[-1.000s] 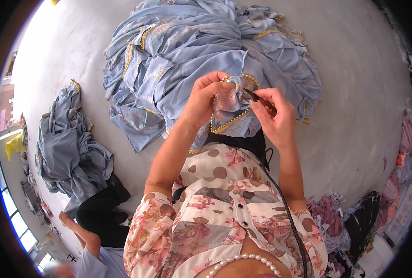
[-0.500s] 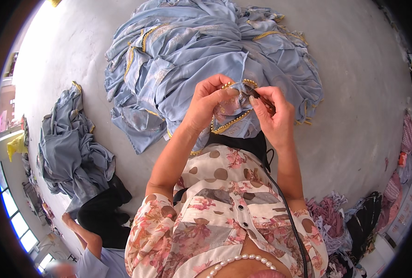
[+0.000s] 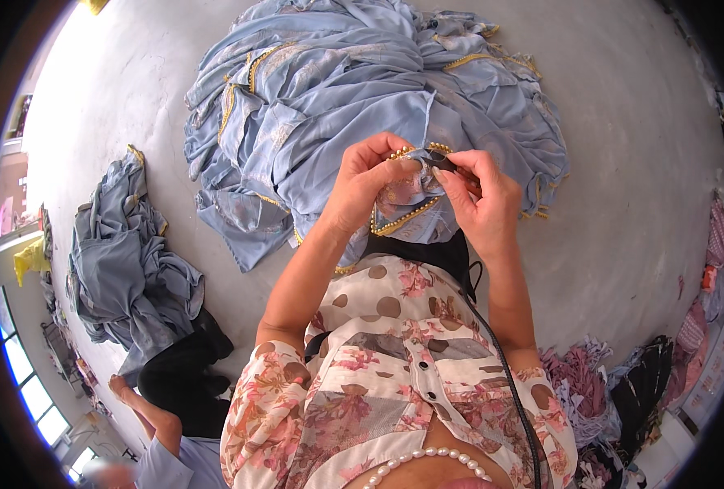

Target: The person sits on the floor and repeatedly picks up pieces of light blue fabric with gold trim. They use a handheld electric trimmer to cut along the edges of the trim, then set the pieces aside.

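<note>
Cream floral blouse (image 3: 382, 359) (brown dots (image 3: 389, 306) too), dark buttons (image 3: 424, 366), white bead necklace (image 3: 431, 451).

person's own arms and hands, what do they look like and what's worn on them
Left hand and right hand: no gloves or bracelets visible. Loose cream cloth sleeves, printed with pink flowers and brown dots, leave the forearms bare.
</note>
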### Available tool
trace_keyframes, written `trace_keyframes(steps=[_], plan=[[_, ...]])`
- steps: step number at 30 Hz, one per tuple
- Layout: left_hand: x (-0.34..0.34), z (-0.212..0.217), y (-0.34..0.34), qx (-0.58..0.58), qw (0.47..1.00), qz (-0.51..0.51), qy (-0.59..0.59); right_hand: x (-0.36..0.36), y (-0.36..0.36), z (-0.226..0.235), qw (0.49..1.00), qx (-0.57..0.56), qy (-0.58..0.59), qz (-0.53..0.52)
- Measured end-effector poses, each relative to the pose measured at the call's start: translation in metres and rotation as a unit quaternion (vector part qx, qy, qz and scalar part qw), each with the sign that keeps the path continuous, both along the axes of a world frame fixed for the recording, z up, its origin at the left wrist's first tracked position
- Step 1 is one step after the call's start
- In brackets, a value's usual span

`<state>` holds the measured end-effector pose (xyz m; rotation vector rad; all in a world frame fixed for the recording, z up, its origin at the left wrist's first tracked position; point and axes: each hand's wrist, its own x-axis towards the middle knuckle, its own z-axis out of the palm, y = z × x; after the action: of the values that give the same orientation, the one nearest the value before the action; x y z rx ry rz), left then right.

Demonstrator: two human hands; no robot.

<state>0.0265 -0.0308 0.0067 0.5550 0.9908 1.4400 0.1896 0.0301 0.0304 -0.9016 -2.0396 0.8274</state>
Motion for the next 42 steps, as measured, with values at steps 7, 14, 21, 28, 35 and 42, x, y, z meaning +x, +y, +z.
trace_keyframes(steps=[7, 14, 21, 28, 35, 42], plan=[[-0.004, 0.004, -0.001, -0.033, 0.999, -0.016, -0.032, 0.003, 0.008, -0.001, 0.987, -0.092, 0.117, -0.055], [-0.015, -0.008, 0.005, -0.031, 0.992, 0.050, -0.114, 0.023, 0.019, -0.011, 0.942, -0.262, 0.210, -0.025], [-0.017, -0.016, 0.010, -0.061, 0.985, 0.093, -0.130, 0.035, -0.024, -0.042, 0.965, -0.251, 0.079, 0.008], [-0.016, -0.029, 0.011, 0.002, 0.957, 0.200, 0.210, 0.003, -0.017, -0.071, 0.977, -0.214, 0.020, 0.005], [0.008, -0.031, -0.019, -0.049, 0.929, 0.056, 0.363, 0.005, -0.008, -0.065, 0.946, -0.307, 0.093, 0.047], [0.014, -0.038, -0.014, -0.125, 0.987, -0.095, 0.032, 0.011, -0.007, -0.044, 0.957, -0.277, 0.072, 0.040]])
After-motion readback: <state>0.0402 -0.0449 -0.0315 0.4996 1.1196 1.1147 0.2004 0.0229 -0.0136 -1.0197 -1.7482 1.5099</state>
